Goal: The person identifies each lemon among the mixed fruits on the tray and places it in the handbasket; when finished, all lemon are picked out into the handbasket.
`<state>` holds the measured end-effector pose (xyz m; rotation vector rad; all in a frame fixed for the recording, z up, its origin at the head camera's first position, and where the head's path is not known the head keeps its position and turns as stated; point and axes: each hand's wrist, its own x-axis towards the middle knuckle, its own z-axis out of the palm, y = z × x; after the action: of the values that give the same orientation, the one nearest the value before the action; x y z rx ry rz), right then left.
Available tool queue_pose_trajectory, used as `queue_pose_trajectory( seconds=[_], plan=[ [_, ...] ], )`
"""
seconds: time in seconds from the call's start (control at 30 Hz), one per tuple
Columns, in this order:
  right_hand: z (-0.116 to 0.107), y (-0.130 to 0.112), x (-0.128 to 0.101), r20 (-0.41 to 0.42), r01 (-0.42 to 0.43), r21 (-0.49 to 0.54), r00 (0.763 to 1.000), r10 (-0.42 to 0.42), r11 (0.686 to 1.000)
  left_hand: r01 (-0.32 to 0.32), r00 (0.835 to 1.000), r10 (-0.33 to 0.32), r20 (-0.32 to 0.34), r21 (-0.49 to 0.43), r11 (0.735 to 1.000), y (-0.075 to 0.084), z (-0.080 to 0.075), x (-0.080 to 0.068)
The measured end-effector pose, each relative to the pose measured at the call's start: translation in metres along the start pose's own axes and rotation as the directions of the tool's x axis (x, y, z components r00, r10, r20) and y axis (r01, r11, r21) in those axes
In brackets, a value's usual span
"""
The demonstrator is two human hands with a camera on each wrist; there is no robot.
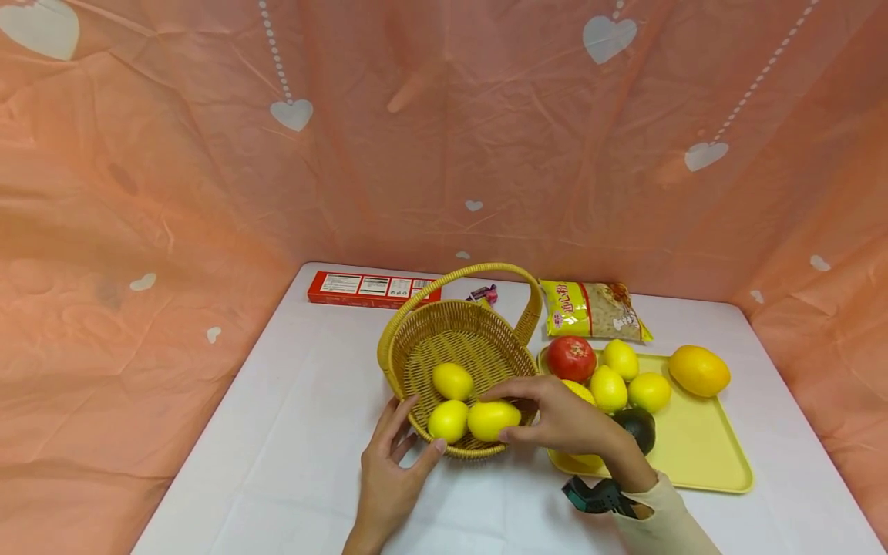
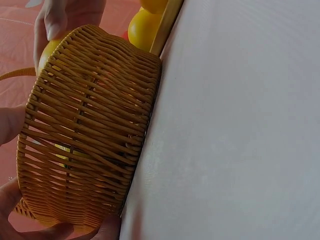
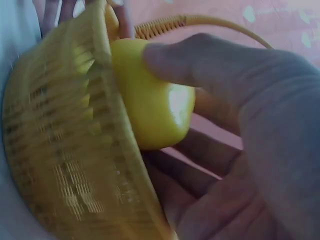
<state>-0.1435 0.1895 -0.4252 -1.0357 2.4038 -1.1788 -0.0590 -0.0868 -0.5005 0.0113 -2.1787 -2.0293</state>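
Observation:
A yellow wicker basket (image 1: 461, 324) with a tall arched handle stands on the table, a lemon (image 1: 452, 381) and a second lemon (image 1: 447, 422) inside it. My left hand (image 1: 391, 470) holds the basket's near left side, thumb at the rim and fingers along the woven wall (image 2: 90, 135). Between thumb and fingers, my right hand (image 1: 565, 416) grips another lemon (image 1: 494, 421) at the basket's front right rim. From the right wrist view, this lemon (image 3: 152, 100) overlaps the rim, with the thumb on its upper side and the other fingers partly hidden behind it.
Right of the basket lies a yellow tray (image 1: 708, 455) with a pomegranate (image 1: 571, 358), several lemons (image 1: 650, 392), a dark avocado (image 1: 634, 430) and an orange-yellow mango (image 1: 699, 371). Behind are a red box (image 1: 368, 287), a small purple wrapped sweet (image 1: 484, 294) and a yellow food packet (image 1: 593, 310).

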Motion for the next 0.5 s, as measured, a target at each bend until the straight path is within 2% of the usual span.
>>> queue_pose_trajectory(
  seconds=[0.13,0.27,0.37,0.5],
  plan=[
    [0.012,-0.006,0.016,0.043,-0.017,-0.025,0.999,0.018,1.0,0.0,1.0,0.0,0.006,0.003,1.0,0.0,0.0,0.0],
    [0.025,-0.012,0.032,0.031,0.028,-0.071,0.999,-0.026,0.997,0.006,1.0,-0.006,0.006,0.002,1.0,0.0,-0.001,0.0],
    [0.036,-0.016,0.042,0.029,0.069,-0.143,0.997,-0.065,0.987,-0.002,1.0,0.002,0.004,0.007,1.0,0.0,-0.001,-0.001],
    [0.039,-0.02,0.046,0.012,0.076,-0.177,0.997,-0.075,0.981,-0.01,1.0,0.01,0.007,0.007,1.0,0.0,0.0,-0.001]
  ],
)
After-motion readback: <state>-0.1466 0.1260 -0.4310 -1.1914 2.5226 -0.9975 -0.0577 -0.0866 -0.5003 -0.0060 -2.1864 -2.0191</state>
